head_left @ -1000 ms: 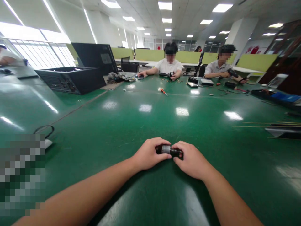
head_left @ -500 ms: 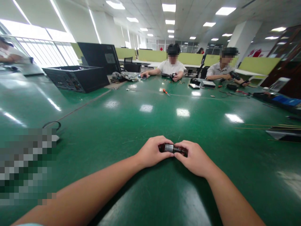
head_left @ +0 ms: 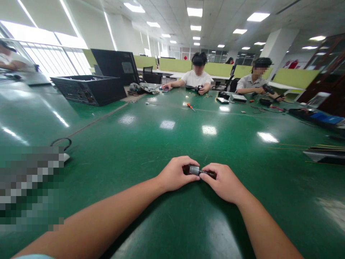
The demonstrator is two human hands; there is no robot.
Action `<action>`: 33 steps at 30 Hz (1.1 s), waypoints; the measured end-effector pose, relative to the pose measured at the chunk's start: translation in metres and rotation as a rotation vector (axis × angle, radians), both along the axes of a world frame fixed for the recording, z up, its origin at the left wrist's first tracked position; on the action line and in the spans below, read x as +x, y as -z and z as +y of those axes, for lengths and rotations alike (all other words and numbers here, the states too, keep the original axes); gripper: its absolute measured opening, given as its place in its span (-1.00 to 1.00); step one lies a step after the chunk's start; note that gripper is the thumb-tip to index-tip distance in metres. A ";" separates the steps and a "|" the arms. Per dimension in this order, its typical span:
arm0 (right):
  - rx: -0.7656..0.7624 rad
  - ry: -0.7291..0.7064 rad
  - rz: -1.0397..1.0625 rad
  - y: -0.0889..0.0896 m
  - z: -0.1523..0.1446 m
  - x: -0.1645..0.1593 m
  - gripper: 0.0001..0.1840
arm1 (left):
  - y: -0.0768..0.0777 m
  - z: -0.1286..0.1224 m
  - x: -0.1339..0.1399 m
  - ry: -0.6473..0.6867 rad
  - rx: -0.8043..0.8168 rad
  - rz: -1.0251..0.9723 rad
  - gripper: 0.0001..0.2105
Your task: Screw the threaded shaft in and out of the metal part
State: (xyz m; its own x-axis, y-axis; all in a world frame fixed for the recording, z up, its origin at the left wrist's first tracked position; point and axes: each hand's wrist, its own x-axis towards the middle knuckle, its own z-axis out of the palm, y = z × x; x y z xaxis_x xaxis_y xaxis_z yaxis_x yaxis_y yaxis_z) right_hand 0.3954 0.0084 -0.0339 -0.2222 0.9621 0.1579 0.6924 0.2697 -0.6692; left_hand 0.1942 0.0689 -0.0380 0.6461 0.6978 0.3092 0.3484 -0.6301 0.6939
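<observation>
A small silver metal cylinder with a thinner dark shaft [head_left: 194,170] lies crosswise between my two hands, just above or on the green table [head_left: 140,151]. My left hand [head_left: 175,174] is closed around the cylinder's left end, thumb below and fingers above. At the other end, my right hand [head_left: 222,181] pinches the dark thin part between thumb and fingers. The fingertips of both hands almost meet in the middle. The ends of the part are partly hidden by my fingers, and its exact kind cannot be made out.
An orange screwdriver [head_left: 190,106] lies farther up the table. A black computer case [head_left: 91,90] stands at the back left, and a blurred-out object [head_left: 29,176] is at near left. Two people sit across; one handles a dark power tool [head_left: 268,89]. Thin rods [head_left: 323,148] lie at right.
The fingers of my right hand have shifted slightly on the thin part, and less of its dark body shows. My left hand stays in nearly the same place.
</observation>
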 end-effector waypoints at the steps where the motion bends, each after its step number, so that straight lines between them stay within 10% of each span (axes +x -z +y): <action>1: 0.005 0.003 -0.003 0.000 0.000 0.000 -0.84 | 0.000 0.000 0.000 0.001 -0.003 0.002 -0.72; 33: 0.005 0.003 -0.167 -0.003 -0.005 -0.001 -0.83 | 0.002 0.004 0.003 0.083 -0.026 0.047 -0.72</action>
State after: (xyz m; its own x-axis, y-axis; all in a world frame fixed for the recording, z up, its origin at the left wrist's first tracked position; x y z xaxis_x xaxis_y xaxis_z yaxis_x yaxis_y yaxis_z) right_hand 0.3944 0.0039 -0.0308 -0.2426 0.9622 0.1238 0.7945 0.2703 -0.5438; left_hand 0.1971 0.0732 -0.0396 0.7155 0.6487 0.2593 0.3285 -0.6400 0.6947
